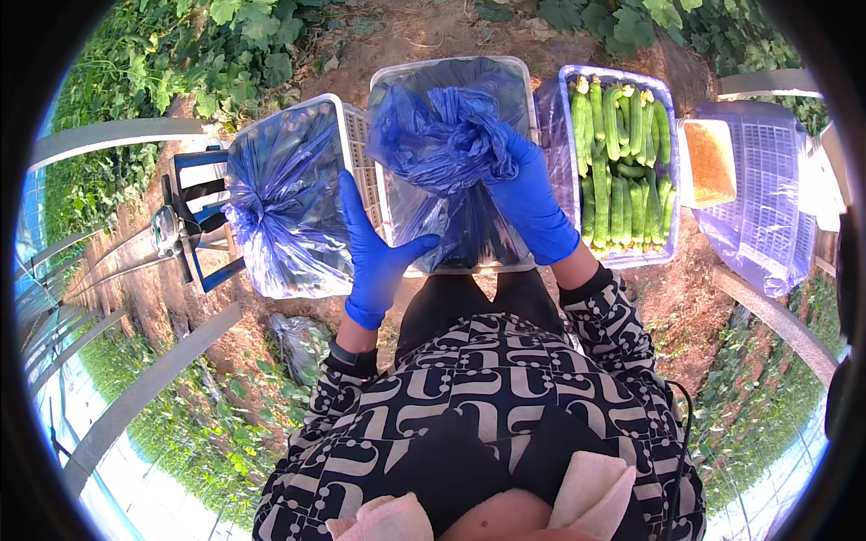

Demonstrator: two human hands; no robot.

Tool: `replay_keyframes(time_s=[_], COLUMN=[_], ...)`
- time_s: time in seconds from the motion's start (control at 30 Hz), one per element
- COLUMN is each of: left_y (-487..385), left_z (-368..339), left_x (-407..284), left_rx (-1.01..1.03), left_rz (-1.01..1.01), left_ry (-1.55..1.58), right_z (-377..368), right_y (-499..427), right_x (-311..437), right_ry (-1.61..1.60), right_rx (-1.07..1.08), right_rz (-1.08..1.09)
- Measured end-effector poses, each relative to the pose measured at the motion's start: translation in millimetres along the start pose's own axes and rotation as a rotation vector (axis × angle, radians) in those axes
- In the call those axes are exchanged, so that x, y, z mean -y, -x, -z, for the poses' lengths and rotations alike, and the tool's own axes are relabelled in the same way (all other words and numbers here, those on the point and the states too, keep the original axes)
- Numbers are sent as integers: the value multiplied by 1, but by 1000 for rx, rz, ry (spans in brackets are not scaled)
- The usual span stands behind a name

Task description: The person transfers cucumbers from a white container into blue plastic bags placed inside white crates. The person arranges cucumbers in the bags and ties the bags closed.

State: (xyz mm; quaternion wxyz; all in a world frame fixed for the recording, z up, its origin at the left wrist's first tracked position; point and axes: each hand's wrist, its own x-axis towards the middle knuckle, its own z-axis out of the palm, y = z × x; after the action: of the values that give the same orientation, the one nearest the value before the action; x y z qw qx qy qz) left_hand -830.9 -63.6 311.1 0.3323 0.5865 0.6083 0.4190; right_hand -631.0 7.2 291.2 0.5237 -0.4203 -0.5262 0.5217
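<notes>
In a blue glove, my right hand (531,203) grips the gathered neck of a blue plastic bag (443,135), which lines the middle plastic crate (383,203). My left hand (375,250), also gloved in blue, has its thumb and fingers spread and holds nothing; it is between the middle crate and the left one. The left crate (346,135) has a blue liner bag (284,196) drawn together into a twisted bunch at its near left. What lies inside these two bags is dark and hard to make out. To the right, a lined crate (567,169) holds two rows of green cucumbers or zucchini (617,203).
Right of the filled crate are a small white container (707,162) with an orange-brown inside and another crate covered by bluish plastic (754,189). A blue metal frame (203,216) stands at the left. Leafy plants (250,40) border the soil path, with pale curved bars at both sides.
</notes>
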Motion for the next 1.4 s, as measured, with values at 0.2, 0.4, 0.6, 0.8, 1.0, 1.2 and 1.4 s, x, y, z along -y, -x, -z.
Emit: replay_keyframes(time_s=[0.2,0.4,0.6,0.8,1.0,1.2,1.4], left_y=[-35,-58,-54,-84,-66,-22,-42], left_z=[-117,-137,-107,-75,-58,-73,-137], left_x=[84,104,63,19,-9,75,152], left_rx=[486,351,178,263,195,298,453], left_rz=[213,181,139,-490,-496,-196,327], left_ry=[1102,1745,1069,-93,-85,10,882], right_z=[-19,10,25,-2,-12,-22,-47], right_y=[4,9,-5,-11,-2,1,-3], right_x=[28,33,-10,-61,-93,-86,-65], right_ry=[521,449,844,126,-809,-318,-1067], right_rx=[228,288,142,180,245,91,-361], right_rz=[154,36,206,-102,-48,-103,-400])
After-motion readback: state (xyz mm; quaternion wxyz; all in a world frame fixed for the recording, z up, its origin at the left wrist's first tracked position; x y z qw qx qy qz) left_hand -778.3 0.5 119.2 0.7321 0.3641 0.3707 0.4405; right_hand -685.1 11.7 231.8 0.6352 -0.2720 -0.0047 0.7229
